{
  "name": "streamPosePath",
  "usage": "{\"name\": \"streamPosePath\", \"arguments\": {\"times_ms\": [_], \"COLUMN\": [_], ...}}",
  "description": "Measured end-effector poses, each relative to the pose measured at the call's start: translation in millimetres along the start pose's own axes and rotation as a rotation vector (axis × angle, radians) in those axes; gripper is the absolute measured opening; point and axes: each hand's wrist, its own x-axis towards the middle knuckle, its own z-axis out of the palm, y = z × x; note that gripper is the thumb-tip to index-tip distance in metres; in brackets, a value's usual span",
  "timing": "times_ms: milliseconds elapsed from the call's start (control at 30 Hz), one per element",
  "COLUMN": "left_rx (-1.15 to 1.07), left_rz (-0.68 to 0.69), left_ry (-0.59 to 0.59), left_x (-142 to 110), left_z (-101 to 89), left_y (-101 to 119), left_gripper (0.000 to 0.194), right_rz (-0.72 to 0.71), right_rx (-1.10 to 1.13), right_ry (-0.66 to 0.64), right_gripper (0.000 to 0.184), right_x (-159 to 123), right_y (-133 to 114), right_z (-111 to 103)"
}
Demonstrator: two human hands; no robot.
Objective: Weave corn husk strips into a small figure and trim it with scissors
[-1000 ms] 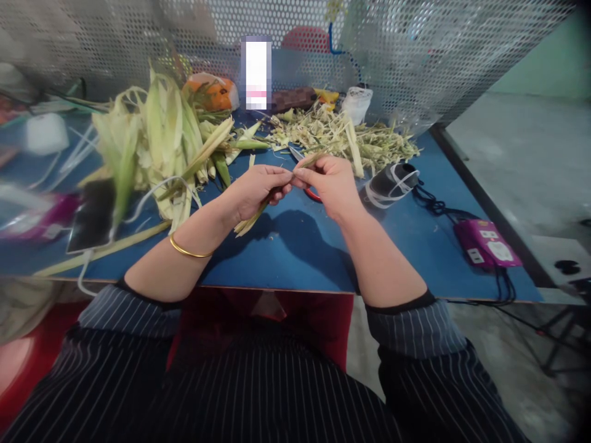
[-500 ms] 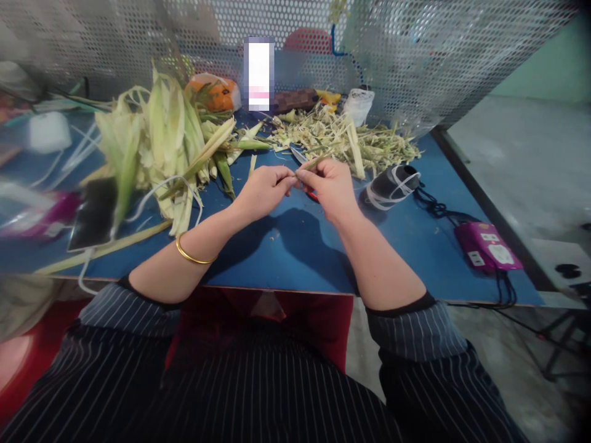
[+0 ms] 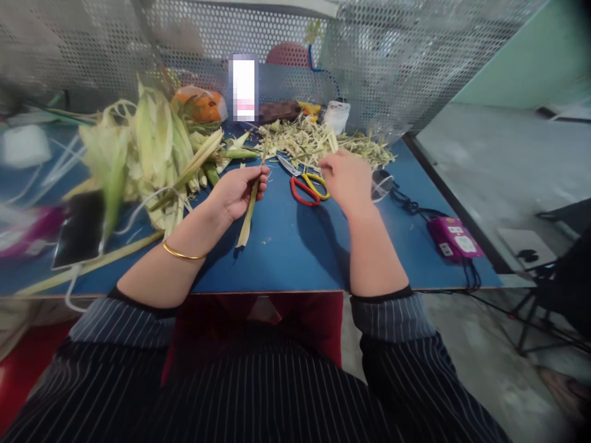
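My left hand (image 3: 244,187) is closed around a narrow strip of dried corn husk (image 3: 250,215), which hangs below the fingers with a thin end above them. To the right, my right hand (image 3: 344,178) is held over the near edge of a heap of husk scraps (image 3: 305,136). Its fingers are curled; whatever lies between them is hidden. Between the hands lie scissors (image 3: 305,191) with one red and one yellow handle, blades towards the heap. A large bunch of pale green corn husks (image 3: 159,135) stands left of my left hand.
A black phone (image 3: 80,227) with a white cable lies at the left. Partly behind my right hand is a dark spool (image 3: 382,184). A purple power socket block (image 3: 455,237) sits at the right edge. Perforated metal mesh (image 3: 207,31) rises behind the blue table (image 3: 286,264).
My hands, together before, have separated: the right moved right towards the scraps, and the left shifted slightly left with the husk strip. The scissors are now uncovered. The view turned slightly right.
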Motion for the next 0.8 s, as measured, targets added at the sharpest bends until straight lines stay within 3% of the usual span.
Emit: {"name": "streamPosePath", "arguments": {"times_ms": [100, 233, 433, 600, 800], "left_rx": [0.002, 0.004, 0.004, 0.035, 0.094], "left_rz": [-0.008, -0.013, -0.066, -0.063, -0.068], "left_ry": [0.048, 0.050, -0.034, -0.080, -0.090], "left_x": [0.4, -0.1, 5.3, 6.1, 6.9], "left_z": [2.2, 3.0, -1.0, 0.0, -0.6], "left_y": [-2.8, -6.3, -11.3, -17.4, -23.5], "left_gripper": [0.017, 0.023, 0.023, 0.025, 0.021], "right_rz": [0.038, 0.107, 0.162, 0.278, 0.141], "right_rx": [-0.408, -0.563, -0.620, -0.480, -0.362], "right_ry": [-0.144, -0.217, -0.170, -0.128, -0.156], "right_gripper": [0.024, 0.028, 0.037, 0.035, 0.025], "right_x": [-2.7, -5.1, -8.2, -15.3, -27.2], "right_y": [18.8, 19.4, 10.8, 8.6, 14.0], "right_z": [6.2, 22.1, 16.8, -0.6, -8.6]}}
